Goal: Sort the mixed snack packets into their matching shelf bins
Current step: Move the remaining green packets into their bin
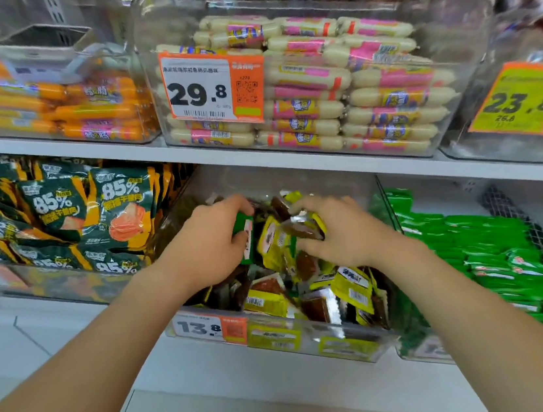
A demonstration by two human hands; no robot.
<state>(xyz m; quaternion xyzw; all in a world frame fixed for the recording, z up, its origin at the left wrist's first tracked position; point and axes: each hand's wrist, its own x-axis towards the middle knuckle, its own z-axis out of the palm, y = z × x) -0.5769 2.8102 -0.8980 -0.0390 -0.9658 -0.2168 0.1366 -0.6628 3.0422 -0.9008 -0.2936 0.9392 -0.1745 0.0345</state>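
Both hands reach into a clear bin (317,339) of mixed yellow packets (352,286) on the lower shelf. My left hand (210,244) grips a small green packet (245,234) at the bin's back left. My right hand (338,228) pinches a clear-and-yellow packet (303,226) with brown contents, just right of the green one. Further yellow and brown packets lie under and in front of both hands. To the right stands a bin of green packets (494,247).
Dark green "85%" packets (58,211) fill the bin at the left. On the upper shelf (223,158) stand bins of orange sausages (79,102), of white-and-pink sausages (351,86), and one at the far right with a 23.8 price tag (524,103).
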